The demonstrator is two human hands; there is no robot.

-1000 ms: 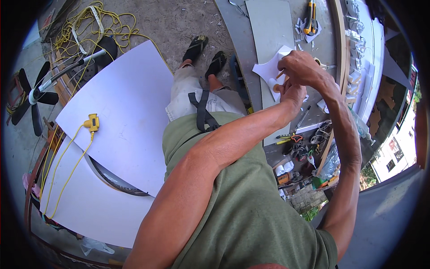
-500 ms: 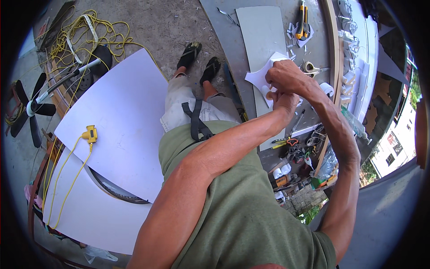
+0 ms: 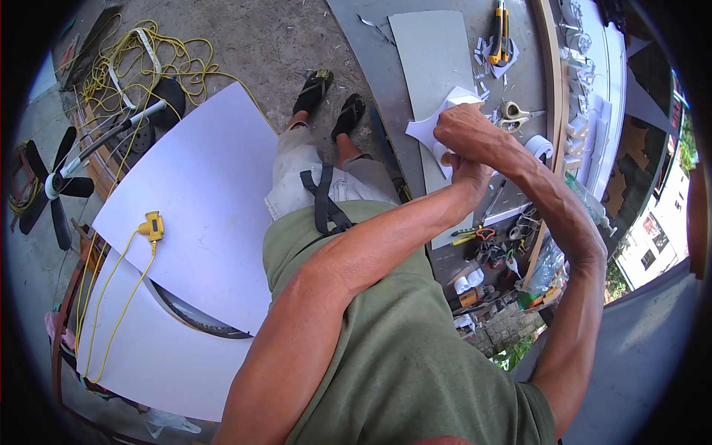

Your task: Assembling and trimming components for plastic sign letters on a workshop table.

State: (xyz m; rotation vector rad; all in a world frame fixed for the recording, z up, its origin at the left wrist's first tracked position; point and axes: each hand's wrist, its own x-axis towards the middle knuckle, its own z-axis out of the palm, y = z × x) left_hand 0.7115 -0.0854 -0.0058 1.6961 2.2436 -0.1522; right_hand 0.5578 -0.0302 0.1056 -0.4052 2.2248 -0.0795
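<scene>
Noted against the frame half a second earlier: slight shift of right hand (image 3: pixel 469 133) toward eight o'clock, over white cut piece (image 3: pixel 423 130) lying at one o'clock on grey strip (image 3: pixel 430 55). Clear bottle (image 3: pixel 590 202) at three o'clock — contents unreadable. Right hand curled; cannot tell whether gripping anything. Left hand (image 3: pixel 472 174) partly closed beside small pale roll (image 3: pixel 443 157) — contact hidden. Scissors (image 3: pixel 513 116) at two o'clock from right hand.
</scene>
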